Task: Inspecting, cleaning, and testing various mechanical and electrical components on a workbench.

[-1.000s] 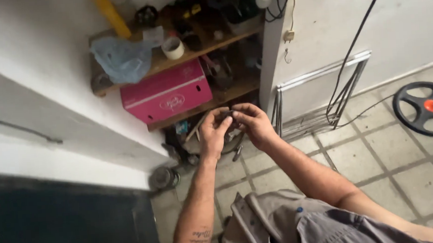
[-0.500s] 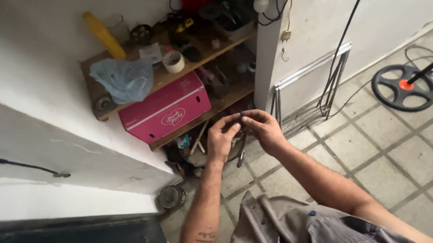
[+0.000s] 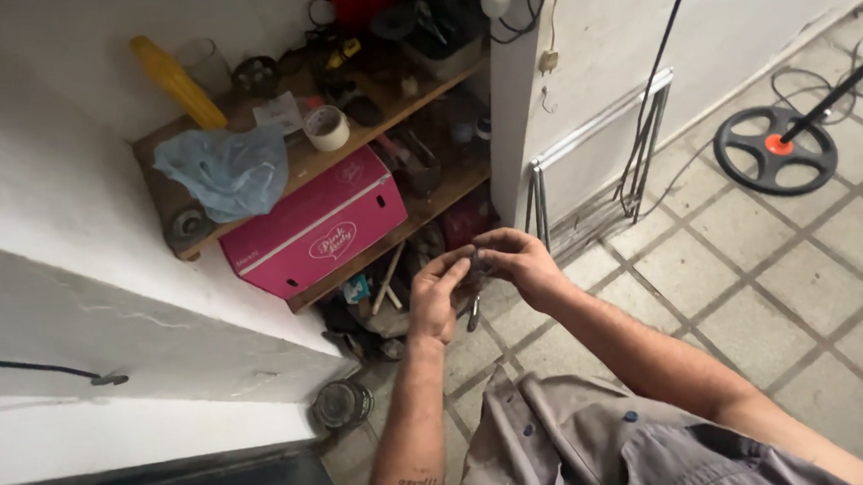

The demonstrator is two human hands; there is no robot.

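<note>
Centrally, the left hand (image 3: pixel 437 294) and right hand (image 3: pixel 514 259) meet above the tiled floor (image 3: pixel 814 289), fingers curled closed around a small dark metal part (image 3: pixel 474 262) pinched between them; a thin dark piece (image 3: pixel 473 313) hangs below, its kind unclear. Behind the hands stands a wooden shelf (image 3: pixel 292 166) bearing a pink cardboard box (image 3: pixel 316 225), a crumpled blue plastic bag (image 3: pixel 225 170), a roll of pale tape (image 3: pixel 326 127) and a yellow plastic tube (image 3: pixel 175 81). A black round detector coil with an orange hub (image 3: pixel 775 150) lies well apart on the right. Lower-shelf clutter is shadowed and indistinct.
</note>
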